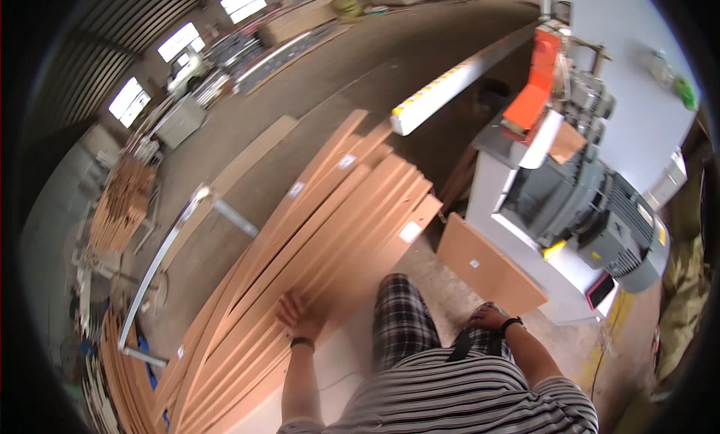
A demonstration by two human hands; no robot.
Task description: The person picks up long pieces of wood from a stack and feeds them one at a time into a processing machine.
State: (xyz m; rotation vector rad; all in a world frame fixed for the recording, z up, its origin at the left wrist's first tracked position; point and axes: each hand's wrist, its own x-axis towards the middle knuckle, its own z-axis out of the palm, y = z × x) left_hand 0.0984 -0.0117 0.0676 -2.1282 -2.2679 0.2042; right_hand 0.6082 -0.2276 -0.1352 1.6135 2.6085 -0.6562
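Note:
My left hand (298, 315) lies with its fingers spread on a stack of long reddish-brown boards (337, 231). The boards are slightly fanned and run diagonally from the lower left toward the upper right, with small white labels on a few. My right hand (489, 318) is close to my body, over my right thigh in plaid trousers (405, 314). Its fingers look curled in, and what they hold, if anything, is hidden. A dark band is on each wrist. A single brown panel (487, 261) leans against the machine base, ahead of my right hand.
To the right stands a woodworking machine with a grey motor (626, 228), an orange guard (536, 85) and a white rail (442, 89) reaching leftward. A phone (600, 290) lies on its base. At left are a metal frame (159, 265) and more stacked boards (124, 205).

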